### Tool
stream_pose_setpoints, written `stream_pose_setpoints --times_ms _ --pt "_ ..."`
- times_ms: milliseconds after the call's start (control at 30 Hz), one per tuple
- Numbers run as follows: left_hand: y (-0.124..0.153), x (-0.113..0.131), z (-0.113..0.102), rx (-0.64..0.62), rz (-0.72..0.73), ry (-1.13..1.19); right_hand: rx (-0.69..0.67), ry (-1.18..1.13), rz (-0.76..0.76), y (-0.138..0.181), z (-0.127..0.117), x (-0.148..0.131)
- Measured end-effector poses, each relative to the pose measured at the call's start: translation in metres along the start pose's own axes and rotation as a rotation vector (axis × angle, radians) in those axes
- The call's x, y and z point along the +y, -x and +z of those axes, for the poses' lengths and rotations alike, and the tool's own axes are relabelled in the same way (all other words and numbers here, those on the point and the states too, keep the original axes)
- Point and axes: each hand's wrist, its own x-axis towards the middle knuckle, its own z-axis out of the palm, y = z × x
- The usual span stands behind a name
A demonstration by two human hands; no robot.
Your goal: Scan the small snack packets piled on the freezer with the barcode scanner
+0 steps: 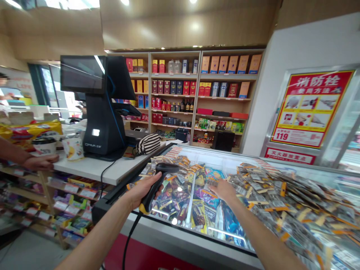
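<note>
My left hand (145,191) is wrapped round the handle of a black and yellow barcode scanner (148,197), its cable hanging down. The scanner's head points right, over the glass top of a chest freezer (182,225). My right hand (225,190) reaches over the same glass, with its fingers closed at a small packet (210,184); the fingertips are partly hidden. Flat packets with orange edges lie in a loose cluster (180,165) beyond the scanner and in a large pile (292,195) to the right. Colourful ice-cream wrappers (199,217) show through the glass.
Left of the freezer, a white counter (112,176) bears a dark checkout terminal (102,112), a striped bag (149,143) and paper cups (73,148). Another person's hand (41,162) rests at its left edge. Shelves of boxes (174,88) stand behind.
</note>
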Motion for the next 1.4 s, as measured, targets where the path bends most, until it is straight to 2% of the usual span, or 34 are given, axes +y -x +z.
stream_pose_setpoints --times_ms 100,233,300,367,533,600,1000,1267,1400 --pt "0.000 0.001 0.004 -0.014 0.001 -0.002 -0.032 -0.094 -0.006 -0.005 0.004 -0.002" --pt "0.002 0.002 0.010 -0.042 0.020 0.000 0.058 -0.468 -0.007 -0.015 0.016 0.004" --pt "0.002 0.001 0.013 -0.056 0.030 0.003 0.052 -0.576 0.002 -0.019 0.019 0.006" --pt "0.002 0.001 0.015 -0.067 0.030 0.005 0.056 -0.646 -0.003 -0.021 0.017 0.008" --pt "0.001 0.005 0.025 -0.097 -0.007 0.018 0.191 -1.048 0.058 -0.031 0.006 0.012" --pt "0.002 0.007 0.029 -0.118 -0.014 0.026 0.216 -1.124 0.074 -0.034 0.003 0.017" --pt "0.000 0.014 0.062 -0.230 -0.011 0.040 0.273 -1.142 0.060 -0.043 0.006 0.034" --pt "-0.009 0.017 0.067 -0.265 -0.016 0.058 0.314 -1.108 0.043 -0.044 0.006 0.039" --pt "-0.008 0.015 0.070 -0.227 -0.038 0.061 0.339 -1.078 0.043 -0.043 0.002 0.039"
